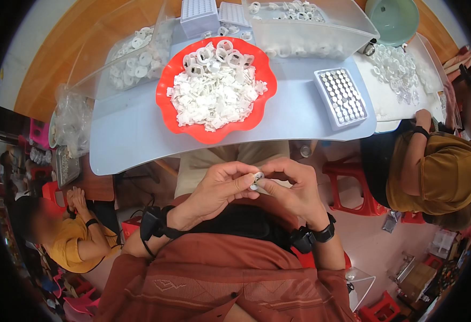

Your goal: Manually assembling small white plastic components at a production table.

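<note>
Above my lap, just off the table's near edge, my left hand (222, 188) and my right hand (290, 189) meet. Between their thumbs and fingers they pinch a small round white part (257, 180) with a dark spot inside. Fingertips cover much of it, so its exact kind stays unclear. On the table ahead stands a red scalloped bowl (206, 135). A heap of small flat white plastic pieces (214, 104) fills it, with several clear ring-shaped parts (222, 53) on top at the far side.
The light blue table (133, 134) also bears a white tray of round silvery parts (344, 99) at right. Clear bins (321, 40) of white parts line the back, and a green basin (393, 21) stands far right. People in yellow (80, 247) and brown (444, 166) sit at either side.
</note>
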`<state>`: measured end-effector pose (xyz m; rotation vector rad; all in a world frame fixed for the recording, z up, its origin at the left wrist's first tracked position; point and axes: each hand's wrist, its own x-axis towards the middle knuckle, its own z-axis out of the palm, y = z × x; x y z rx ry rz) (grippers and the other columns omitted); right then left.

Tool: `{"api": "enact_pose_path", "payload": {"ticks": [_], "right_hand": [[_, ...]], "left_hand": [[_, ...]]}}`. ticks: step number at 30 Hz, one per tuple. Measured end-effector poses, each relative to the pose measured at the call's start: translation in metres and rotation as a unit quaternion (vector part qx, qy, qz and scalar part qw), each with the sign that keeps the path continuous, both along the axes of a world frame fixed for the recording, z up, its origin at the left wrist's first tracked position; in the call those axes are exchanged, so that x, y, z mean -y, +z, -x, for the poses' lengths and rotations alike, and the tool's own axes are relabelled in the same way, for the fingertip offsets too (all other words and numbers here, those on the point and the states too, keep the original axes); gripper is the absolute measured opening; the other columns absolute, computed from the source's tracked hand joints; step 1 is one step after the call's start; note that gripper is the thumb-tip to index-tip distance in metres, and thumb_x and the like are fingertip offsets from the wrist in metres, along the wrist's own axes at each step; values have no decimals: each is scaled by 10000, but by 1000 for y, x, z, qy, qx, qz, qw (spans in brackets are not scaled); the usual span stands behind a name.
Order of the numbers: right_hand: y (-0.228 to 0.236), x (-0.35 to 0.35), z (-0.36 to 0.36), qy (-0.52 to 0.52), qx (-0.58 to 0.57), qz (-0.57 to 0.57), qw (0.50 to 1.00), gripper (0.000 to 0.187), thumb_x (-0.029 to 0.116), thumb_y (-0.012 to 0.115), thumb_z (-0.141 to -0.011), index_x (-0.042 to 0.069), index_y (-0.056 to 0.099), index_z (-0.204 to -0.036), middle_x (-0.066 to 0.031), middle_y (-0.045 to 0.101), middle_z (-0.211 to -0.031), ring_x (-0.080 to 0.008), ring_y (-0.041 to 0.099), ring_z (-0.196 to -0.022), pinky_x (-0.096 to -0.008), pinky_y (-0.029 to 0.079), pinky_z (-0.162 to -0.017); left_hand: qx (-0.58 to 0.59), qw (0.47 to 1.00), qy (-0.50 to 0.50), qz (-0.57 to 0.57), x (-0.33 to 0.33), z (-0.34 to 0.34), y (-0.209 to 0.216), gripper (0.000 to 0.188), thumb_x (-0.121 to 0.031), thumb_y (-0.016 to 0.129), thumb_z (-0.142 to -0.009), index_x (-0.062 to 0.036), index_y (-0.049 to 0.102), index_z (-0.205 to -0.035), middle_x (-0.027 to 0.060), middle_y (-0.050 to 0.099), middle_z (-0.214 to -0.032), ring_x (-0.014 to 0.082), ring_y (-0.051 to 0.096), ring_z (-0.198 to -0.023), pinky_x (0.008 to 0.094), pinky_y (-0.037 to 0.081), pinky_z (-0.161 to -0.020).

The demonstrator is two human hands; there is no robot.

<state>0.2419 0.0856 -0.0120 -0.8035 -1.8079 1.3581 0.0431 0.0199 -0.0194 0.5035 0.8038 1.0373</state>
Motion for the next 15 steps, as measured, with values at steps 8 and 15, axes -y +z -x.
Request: {"api": "enact_pose_path", "payload": {"ticks": [8,15], "right_hand": [[4,1,0,-18,32,-183,982,219,37,795,-771,41,691,-964,-117,706,-903,-285,677,-790,-364,546,-675],[7,4,-2,-19,36,-189,981,203,31,791,-749,24,701,-931,-130,719,-917,-290,696,-783,-353,560,-663]], "left_hand": [[3,1000,-4,6,0,-1,1,223,-118,603,-998,0,626,-1185,97,678,-1078,152,686,-939,312,613,-837],[-40,999,-7,-4,2,-1,-1,207,-105,605,-995,-2,637,-1171,98,690,-1063,155,694,-943,313,611,-834]]}}
